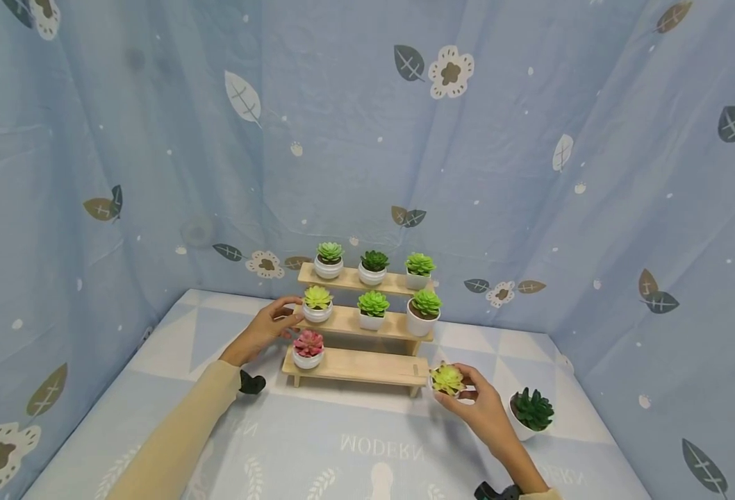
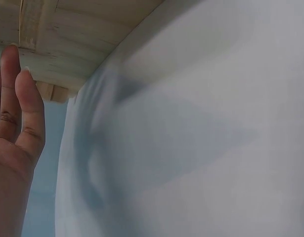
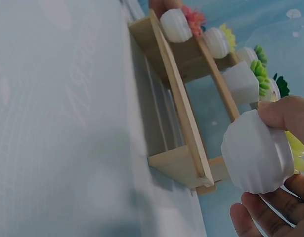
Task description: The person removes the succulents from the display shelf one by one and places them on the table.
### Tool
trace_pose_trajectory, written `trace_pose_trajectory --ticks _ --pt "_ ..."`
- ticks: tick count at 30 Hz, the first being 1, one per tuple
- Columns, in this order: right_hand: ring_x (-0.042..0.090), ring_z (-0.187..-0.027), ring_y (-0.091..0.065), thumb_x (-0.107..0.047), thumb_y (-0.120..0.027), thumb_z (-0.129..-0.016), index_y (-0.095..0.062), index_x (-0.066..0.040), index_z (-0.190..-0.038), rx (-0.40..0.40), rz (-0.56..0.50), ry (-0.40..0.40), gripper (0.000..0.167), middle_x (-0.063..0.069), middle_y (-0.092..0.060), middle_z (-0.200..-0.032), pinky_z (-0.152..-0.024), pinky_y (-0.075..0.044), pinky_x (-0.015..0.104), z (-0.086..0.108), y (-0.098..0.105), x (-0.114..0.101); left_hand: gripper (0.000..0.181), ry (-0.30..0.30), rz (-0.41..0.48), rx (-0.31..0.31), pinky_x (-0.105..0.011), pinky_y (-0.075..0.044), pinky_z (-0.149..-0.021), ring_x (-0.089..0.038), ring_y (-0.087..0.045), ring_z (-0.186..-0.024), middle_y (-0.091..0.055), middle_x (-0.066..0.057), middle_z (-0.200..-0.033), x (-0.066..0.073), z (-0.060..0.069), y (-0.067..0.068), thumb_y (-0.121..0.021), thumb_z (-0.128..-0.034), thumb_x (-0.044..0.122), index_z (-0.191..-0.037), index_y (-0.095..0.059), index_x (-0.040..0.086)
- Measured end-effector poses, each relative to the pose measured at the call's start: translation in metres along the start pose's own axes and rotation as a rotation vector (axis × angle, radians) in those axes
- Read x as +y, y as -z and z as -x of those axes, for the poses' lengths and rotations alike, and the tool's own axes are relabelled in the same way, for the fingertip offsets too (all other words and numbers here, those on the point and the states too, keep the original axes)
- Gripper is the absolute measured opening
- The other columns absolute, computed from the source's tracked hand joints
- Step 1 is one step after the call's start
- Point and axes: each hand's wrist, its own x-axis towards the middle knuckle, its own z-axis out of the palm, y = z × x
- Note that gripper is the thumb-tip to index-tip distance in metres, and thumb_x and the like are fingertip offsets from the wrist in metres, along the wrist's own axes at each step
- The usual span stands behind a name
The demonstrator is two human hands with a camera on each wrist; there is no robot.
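Note:
A yellow-green potted succulent [image 1: 447, 379] is in my right hand [image 1: 476, 406]. Thumb and fingers grip its white fluted pot [image 3: 258, 153], off the right end of the lowest tier. My left hand [image 1: 267, 328] is at the left end of the wooden three-tier stand [image 1: 361, 364], beside the middle tier's yellow succulent [image 1: 317, 303]. In the left wrist view its fingers [image 2: 30, 106] extend near the wood; whether they touch the stand or pot is unclear. A red succulent [image 1: 308, 348] sits at the lowest tier's left end.
Three potted succulents line the top tier [image 1: 350, 279]; a green one [image 1: 373, 310] and a larger one [image 1: 424, 312] share the middle tier with the yellow one. A dark green potted plant [image 1: 530, 412] stands on the table at right. A blue patterned curtain [image 1: 355, 139] hangs behind.

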Motion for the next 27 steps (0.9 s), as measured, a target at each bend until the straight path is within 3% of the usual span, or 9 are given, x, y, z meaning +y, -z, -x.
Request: trace_pose_trajectory --ticks 9,17,27 --pt "0.022 -0.1 -0.062 -0.035 -0.091 -0.08 -0.057 -0.015 -0.141 0.008 -0.003 -0.038 0.073 0.011 -0.06 -0.123 -0.077 -0.056 0.028 0.005 0.007 0.01 0.061 0.003 0.01 -0.018 -0.063 -0.051 -0.092 -0.04 -0.065 -0.11 -0.057 -0.021 -0.127 -0.003 -0.002 0.002 -0.07 -0.0984 0.043 -0.15 -0.047 0.02" --pt "0.023 -0.098 -0.065 -0.036 -0.091 -0.08 -0.056 -0.016 -0.142 0.025 -0.001 -0.075 0.074 0.012 -0.059 -0.124 -0.072 -0.057 0.029 0.009 0.014 0.018 0.061 0.009 -0.01 -0.002 -0.058 -0.054 -0.09 -0.032 -0.067 -0.105 -0.057 -0.021 -0.131 0.003 -0.001 0.0 -0.072 -0.0962 0.047 -0.148 -0.049 0.023" --pt "0.023 -0.097 -0.065 -0.043 -0.091 -0.079 -0.054 -0.016 -0.143 0.029 0.021 -0.111 0.079 0.012 -0.057 -0.122 -0.073 -0.057 0.03 0.012 0.019 0.025 0.059 0.011 -0.01 0.0 -0.06 -0.053 -0.091 -0.034 -0.067 -0.106 -0.058 -0.02 -0.128 0.002 0.0 0.001 -0.071 -0.0973 0.045 -0.147 -0.05 0.023"
